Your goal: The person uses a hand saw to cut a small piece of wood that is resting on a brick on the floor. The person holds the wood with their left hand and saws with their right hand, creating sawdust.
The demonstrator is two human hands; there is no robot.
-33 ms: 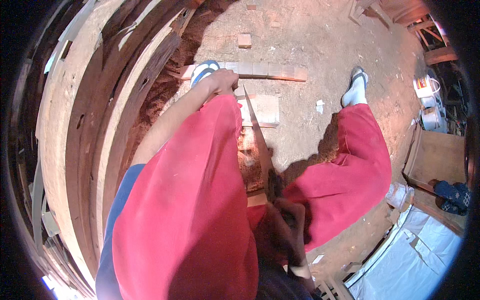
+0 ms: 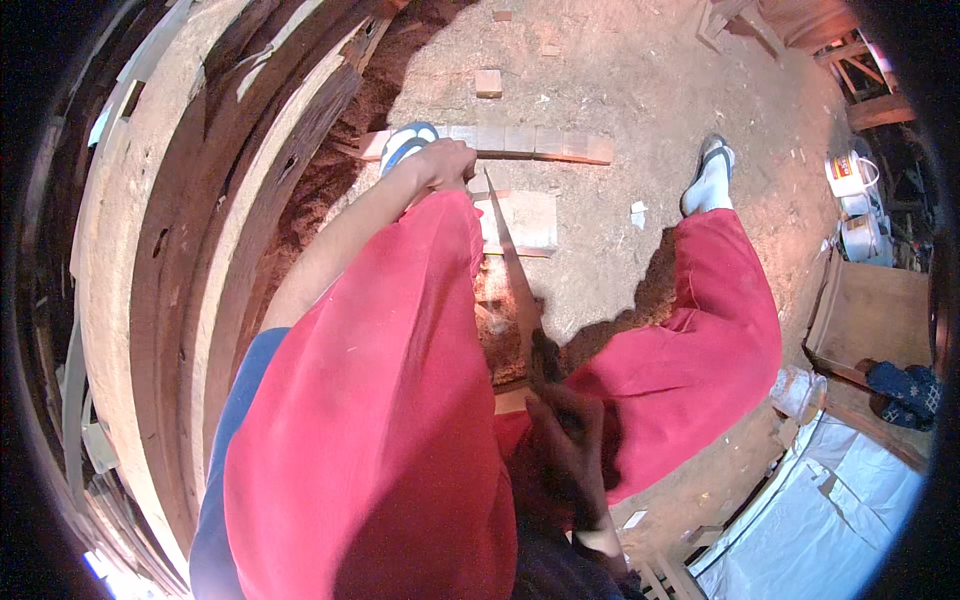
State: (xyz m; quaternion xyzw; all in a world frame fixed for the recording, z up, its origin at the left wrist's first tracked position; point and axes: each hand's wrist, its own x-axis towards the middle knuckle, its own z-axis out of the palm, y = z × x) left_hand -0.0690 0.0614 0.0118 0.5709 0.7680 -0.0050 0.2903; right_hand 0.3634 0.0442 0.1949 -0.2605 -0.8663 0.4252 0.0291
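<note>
A handsaw (image 2: pixel 517 270) runs away from me between my legs, its tip close to my left hand. Its handle end is in my right hand (image 2: pixel 568 430), which is in shadow with the fingers wrapped round it. Beyond my raised left knee, my left hand (image 2: pixel 445 163) is closed with its fingers bent down. Whatever it grips is hidden behind the hand and knee. A pale edge of wood (image 2: pixel 512 400) shows under the saw near its handle. Past the blade, a flat wooden piece (image 2: pixel 530 220) lies on the ground.
A row of wooden blocks (image 2: pixel 545 143) lies beside my left sandal (image 2: pixel 405 142). Farther off sits a single block (image 2: pixel 488 83). Long timbers (image 2: pixel 165 260) stand close on my left. White buckets (image 2: pixel 852 180), a brown board (image 2: pixel 880 312) and a silvery sheet (image 2: pixel 815 515) are on the right.
My right hand and the saw have shifted slightly forward, away from me. My left hand stays in place.
</note>
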